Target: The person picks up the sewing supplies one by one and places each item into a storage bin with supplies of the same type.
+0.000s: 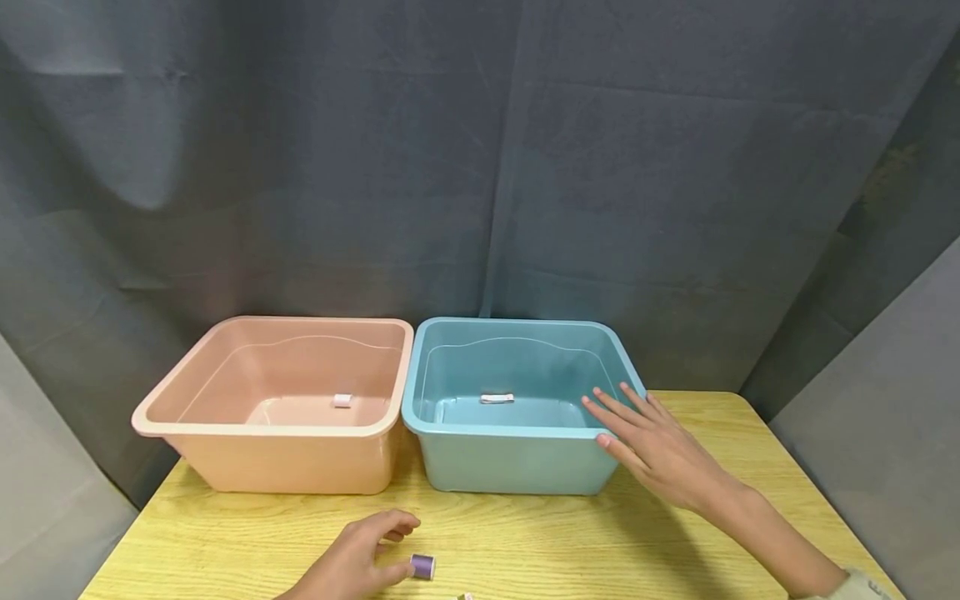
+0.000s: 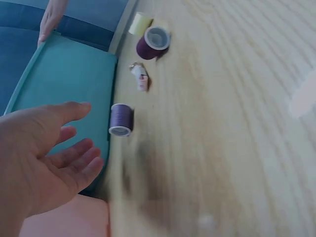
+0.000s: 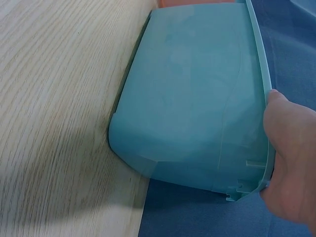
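Note:
My left hand (image 1: 356,557) is low over the table with loosely bent fingers and nothing in them. Just beyond its thumb, a purple thread spool (image 1: 423,567) lies on its side; the left wrist view shows a gap between hand and spool. My right hand (image 1: 663,454) is at the right front corner of the blue bin (image 1: 517,458), fingers spread and straight over the rim. In the right wrist view its thumb (image 3: 277,96) meets the rim. Inside the blue bin lies a small white item (image 1: 497,398), its kind unclear. The pink bin (image 1: 300,458) holds a small white spool-like piece (image 1: 342,401).
Nearer the table's front edge are a dark purple spool (image 2: 152,44), a pale yellow spool (image 2: 140,23) and a small white and pink piece (image 2: 140,78). The two bins stand side by side on the wooden table (image 1: 600,558), before a grey curtain (image 1: 420,167).

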Demonstrator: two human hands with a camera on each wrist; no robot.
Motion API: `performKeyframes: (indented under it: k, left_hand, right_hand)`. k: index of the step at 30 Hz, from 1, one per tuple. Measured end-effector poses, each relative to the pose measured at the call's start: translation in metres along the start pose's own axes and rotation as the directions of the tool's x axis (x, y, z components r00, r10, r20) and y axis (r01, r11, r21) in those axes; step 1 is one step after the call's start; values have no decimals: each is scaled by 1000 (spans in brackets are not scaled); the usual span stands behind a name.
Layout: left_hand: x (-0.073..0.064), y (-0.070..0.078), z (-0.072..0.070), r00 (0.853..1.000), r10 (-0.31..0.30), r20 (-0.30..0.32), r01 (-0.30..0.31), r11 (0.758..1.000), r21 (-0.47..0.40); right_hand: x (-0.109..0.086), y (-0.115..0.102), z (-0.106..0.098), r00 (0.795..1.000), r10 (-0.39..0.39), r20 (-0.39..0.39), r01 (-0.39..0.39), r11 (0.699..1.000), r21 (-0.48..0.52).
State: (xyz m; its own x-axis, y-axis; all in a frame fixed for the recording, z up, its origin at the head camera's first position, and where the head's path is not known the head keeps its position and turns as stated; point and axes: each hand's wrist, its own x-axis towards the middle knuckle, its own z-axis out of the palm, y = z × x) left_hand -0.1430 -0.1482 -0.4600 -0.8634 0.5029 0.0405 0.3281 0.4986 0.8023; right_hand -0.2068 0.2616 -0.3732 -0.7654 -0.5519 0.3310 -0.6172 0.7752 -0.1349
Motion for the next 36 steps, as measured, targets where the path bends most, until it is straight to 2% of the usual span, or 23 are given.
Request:
performKeyframes:
  k: [4, 7, 14, 21, 30, 32, 36]
  left_hand:
    - [0, -8, 5, 999, 44, -6, -45, 999, -25]
    - [0, -11, 8, 999, 50, 0, -50, 997, -53]
    - [6, -17, 15, 1000, 7, 16, -5, 994, -114]
    - [8, -19, 22, 1000, 3, 17, -2, 997, -81]
    - [12, -24, 25, 998, 38, 40, -33, 993, -110]
    - [12, -24, 26, 998, 32, 45, -27, 994, -106]
    - [13, -25, 26, 997, 59, 41, -55, 995, -77]
  right_hand:
    - [0, 0, 0, 1000, 13, 4, -13, 1000, 13]
    - [0, 0, 0, 1000, 17, 0, -17, 1000, 12]
    - [0, 0, 1, 1000, 14, -18, -14, 1000, 1]
    - [1, -2, 0, 1000, 5, -10, -6, 1000, -4]
    - [0, -1, 0, 999, -51, -14, 50, 997, -62]
    - [0, -1, 1, 999, -46, -14, 45, 997, -55]
    - [0, -1, 1, 999, -34, -16, 33, 999, -43]
